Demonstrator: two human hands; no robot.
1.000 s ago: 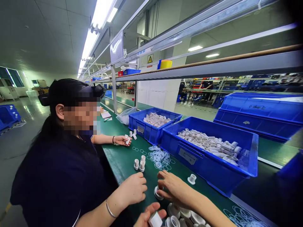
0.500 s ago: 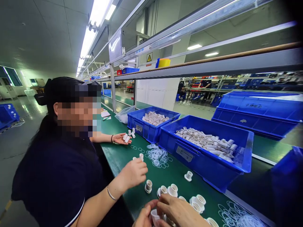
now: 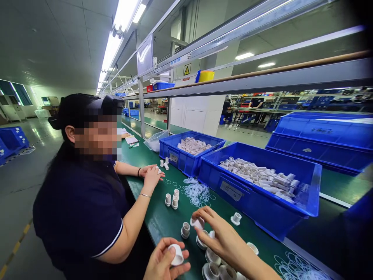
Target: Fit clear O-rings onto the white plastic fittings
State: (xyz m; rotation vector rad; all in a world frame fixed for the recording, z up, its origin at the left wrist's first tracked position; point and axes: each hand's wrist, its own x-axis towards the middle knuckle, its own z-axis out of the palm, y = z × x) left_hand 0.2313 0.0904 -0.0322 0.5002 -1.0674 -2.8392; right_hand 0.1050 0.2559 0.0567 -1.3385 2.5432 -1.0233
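A white plastic cap [image 3: 176, 254] is held in the left hand [image 3: 163, 261] at the bottom edge of the view, fingers curled shut around it. It is tilted, its long axis running up and to the left and its round end turned toward the thumb; which end is open cannot be told.

A second, smaller white fitting [image 3: 197, 223] is pinched in the fingertips of the right hand [image 3: 223, 237], held just above the green counter [image 3: 163, 221]; its facing cannot be made out.

One fitting [image 3: 185, 230] is seen standing upright just left of the right hand, open mouth up. Three more [image 3: 171, 200] are grouped upright further along, and one [image 3: 236, 219] is set alone near the front wall of the nearest blue bin [image 3: 247, 202]. Others are partly hidden below the right wrist, so no count is given there.

Two blue bins filled with white parts are lined up on the counter, the second one [image 3: 182, 159] further back. A loose heap of thin white rings [image 3: 196, 193] lies between them and the three fittings.

Across the counter's edge, both hands of a co-worker [image 3: 152, 175] are brought together over small white pieces.
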